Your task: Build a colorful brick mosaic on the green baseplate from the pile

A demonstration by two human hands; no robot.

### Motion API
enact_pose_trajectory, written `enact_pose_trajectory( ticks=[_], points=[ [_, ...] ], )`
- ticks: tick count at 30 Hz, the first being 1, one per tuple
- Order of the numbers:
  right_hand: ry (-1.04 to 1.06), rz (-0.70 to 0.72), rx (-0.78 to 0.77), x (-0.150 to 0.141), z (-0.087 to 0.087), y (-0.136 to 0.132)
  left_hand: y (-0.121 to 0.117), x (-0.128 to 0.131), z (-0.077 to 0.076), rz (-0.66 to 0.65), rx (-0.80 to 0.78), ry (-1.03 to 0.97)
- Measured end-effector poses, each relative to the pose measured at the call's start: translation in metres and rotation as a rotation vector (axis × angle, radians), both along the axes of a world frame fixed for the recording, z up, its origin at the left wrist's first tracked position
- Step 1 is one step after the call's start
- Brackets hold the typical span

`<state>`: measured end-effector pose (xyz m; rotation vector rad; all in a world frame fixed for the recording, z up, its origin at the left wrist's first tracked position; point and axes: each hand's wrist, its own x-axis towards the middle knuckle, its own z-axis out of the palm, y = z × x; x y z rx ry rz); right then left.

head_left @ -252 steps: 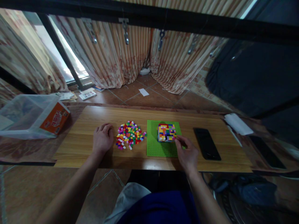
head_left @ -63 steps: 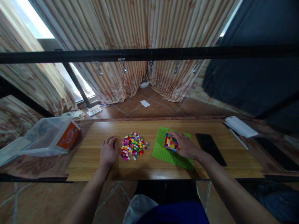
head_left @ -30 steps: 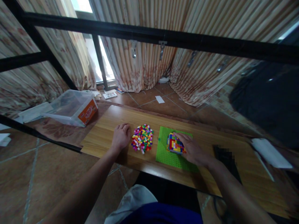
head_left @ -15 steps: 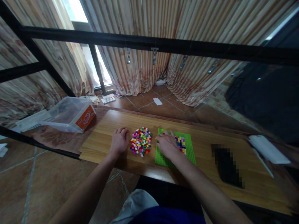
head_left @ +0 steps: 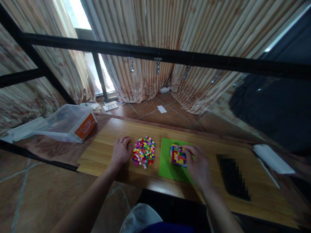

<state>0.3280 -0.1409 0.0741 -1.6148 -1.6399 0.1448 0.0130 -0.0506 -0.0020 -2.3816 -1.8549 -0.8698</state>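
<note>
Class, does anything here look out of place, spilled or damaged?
A white paper lies on the tiled floor beyond the table, perhaps dropped. The dark slab has blocky edges, probably image pixelation rather than damage. The loose bricks form a compact pile beside the left hand, so they don't look spilled.

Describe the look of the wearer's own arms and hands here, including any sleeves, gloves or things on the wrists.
The left hand and right hand are bare, with no gloves. No sleeve shows on either forearm, and I can make out no watch or band; small markings would be too blurred to tell. Blue clothing shows at the bottom edge.
</note>
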Motion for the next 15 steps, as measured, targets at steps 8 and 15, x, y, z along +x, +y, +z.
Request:
enact_pose_trajectory(
  ticks=[8, 15],
  points=[
    [-0.061, -0.360, 0.000, 0.081, -0.066, -0.067, 0.001, -0.001, 0.000, -0.002, 0.016, 0.016],
    [-0.224, -0.335, 0.115, 0.090, -0.107, -0.087, 0.003, -0.002, -0.003, 0.002, 0.038, 0.033]
  ],
)
